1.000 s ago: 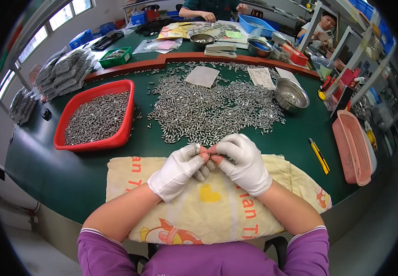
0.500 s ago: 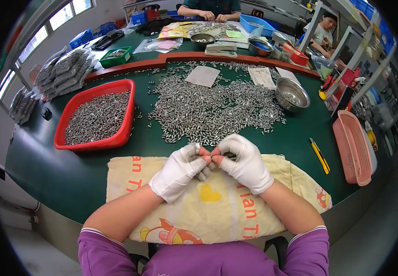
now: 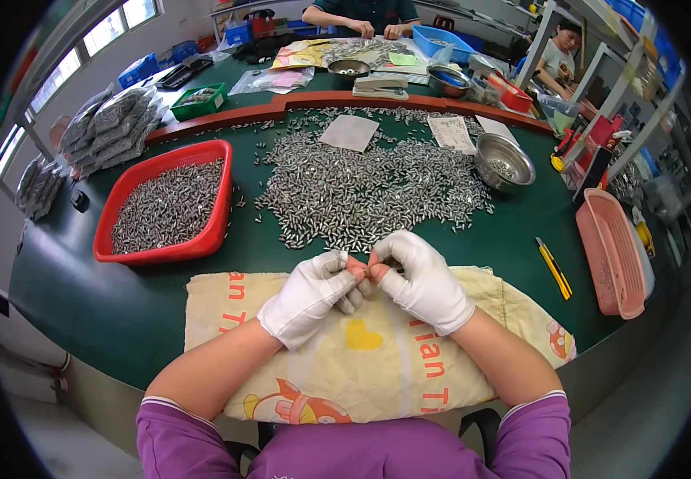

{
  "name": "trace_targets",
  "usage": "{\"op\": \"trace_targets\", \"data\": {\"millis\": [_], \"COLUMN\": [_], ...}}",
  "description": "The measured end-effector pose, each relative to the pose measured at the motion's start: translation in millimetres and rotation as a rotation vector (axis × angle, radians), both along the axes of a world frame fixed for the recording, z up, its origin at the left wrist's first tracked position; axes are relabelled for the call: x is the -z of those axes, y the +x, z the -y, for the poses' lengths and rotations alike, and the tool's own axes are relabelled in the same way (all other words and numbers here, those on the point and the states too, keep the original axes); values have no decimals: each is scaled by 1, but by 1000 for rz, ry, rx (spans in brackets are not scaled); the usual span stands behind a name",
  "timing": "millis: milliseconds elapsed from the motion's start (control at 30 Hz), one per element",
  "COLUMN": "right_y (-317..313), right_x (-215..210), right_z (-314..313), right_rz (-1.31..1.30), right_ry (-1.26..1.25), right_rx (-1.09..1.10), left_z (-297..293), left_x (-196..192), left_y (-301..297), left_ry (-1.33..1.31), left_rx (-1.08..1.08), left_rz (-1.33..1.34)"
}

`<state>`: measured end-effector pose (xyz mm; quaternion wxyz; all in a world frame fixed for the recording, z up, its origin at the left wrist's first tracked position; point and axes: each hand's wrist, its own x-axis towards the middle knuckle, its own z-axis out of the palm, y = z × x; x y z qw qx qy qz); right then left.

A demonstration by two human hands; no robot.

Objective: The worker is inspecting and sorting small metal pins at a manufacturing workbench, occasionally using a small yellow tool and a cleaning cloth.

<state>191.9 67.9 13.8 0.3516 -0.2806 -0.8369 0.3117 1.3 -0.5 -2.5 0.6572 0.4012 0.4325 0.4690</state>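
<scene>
Both of my hands wear white gloves that leave some fingertips bare. They meet over the near edge of a large pile of small silvery pin-like metal pieces (image 3: 361, 195). My left hand (image 3: 307, 297) is closed in a pinch of thumb and forefinger. Fingertip to fingertip with it, my right hand (image 3: 424, 286) is pinched as well. Whatever sits between the fingertips is too small to make out. Beneath my hands and forearms, a pale yellow printed cloth (image 3: 389, 383) covers the table's near edge.
A red basket (image 3: 229, 188) full of similar pieces stands left. Right of the pile are a steel bowl (image 3: 485, 172), a yellow utility knife (image 3: 554, 269) and a pink basket (image 3: 611, 263). Stacked grey bags (image 3: 110, 124) lie far left. A person's hands (image 3: 377, 30) work across the red-brown ledge (image 3: 313, 97).
My fingertips have shifted very slightly, the right hand tilting a little. Both hands stay pinched together in nearly the same place.
</scene>
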Motion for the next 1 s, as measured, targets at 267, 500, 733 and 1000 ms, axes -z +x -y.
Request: {"op": "trace_targets", "data": {"millis": [267,500,733,1000], "right_y": [35,40,36,9], "right_x": [-6,-4,-4,-7], "right_z": [-40,-47,-43,-7], "right_rz": [226,283,214,112], "right_ry": [362,495,492,601], "right_rx": [513,555,439,62], "left_z": [-1,-2,-3,-4], "left_x": [-4,-2,-3,-1], "left_y": [2,0,-1,-5], "left_ry": [-8,-22,-26,-22], "left_rx": [9,-1,-11,23], "left_rz": [11,13,89,157]}}
